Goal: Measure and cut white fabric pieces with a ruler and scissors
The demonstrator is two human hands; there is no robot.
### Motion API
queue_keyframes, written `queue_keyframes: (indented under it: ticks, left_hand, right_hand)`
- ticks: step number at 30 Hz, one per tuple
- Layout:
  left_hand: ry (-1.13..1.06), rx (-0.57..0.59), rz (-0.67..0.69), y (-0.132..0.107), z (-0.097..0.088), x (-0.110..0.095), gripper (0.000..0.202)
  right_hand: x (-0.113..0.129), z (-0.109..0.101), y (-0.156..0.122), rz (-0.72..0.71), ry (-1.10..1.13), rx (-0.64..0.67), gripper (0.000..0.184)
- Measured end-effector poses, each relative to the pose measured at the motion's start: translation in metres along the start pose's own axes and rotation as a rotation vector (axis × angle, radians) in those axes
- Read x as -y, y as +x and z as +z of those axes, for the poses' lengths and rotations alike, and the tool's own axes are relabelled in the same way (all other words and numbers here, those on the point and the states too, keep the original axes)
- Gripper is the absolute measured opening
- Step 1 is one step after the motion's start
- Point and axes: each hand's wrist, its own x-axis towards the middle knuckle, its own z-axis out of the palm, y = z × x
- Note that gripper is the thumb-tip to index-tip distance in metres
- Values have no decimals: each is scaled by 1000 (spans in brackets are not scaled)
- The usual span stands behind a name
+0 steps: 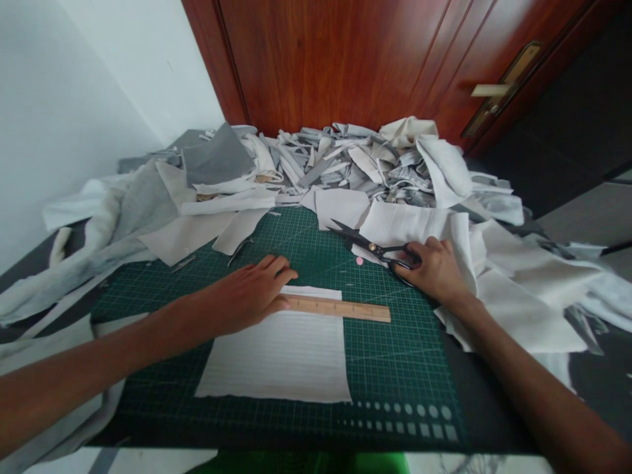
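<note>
A wooden ruler [345,308] lies across the upper part of a white, faintly striped piece of cloth [286,362]. My left hand [261,289] grips the ruler near its left part, the thumb on the wood and the fingers curled on the far side; the ruler's left end is hidden behind the hand. Over to the right, a pair of black scissors [374,247] has its handles in my right hand [437,270]. Its blades are slightly apart and point to the upper left, over the edge of another white cloth [409,224]. A small pink piece [359,261] lies just below them.
A green cutting mat [395,368] with a printed grid covers the dark table [486,395]. Heaped grey and white fabric scraps [340,161] run along the back. More cloth pieces lie at left [123,204] and right [523,309]. Behind stands a reddish wooden door [336,59].
</note>
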Motion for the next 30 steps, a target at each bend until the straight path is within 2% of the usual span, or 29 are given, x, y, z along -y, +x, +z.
queue_keyframes:
  ticks: [6, 12, 18, 30]
  left_hand:
    - [-76, -159, -71, -19, 20, 1, 29]
    - [-208, -230, 3, -12, 33, 14, 26]
    - [-255, -246, 60, -5, 37, 20, 22]
    - [-144, -277, 156, -21, 32, 19, 30]
  right_hand:
    - [-1, 2, -1, 11, -1, -5, 24]
    - [-1, 2, -1, 11, 34, -14, 22]
    - [0, 2, -2, 18, 25, -22, 21]
    - [-7, 5, -3, 14, 53, 13, 19]
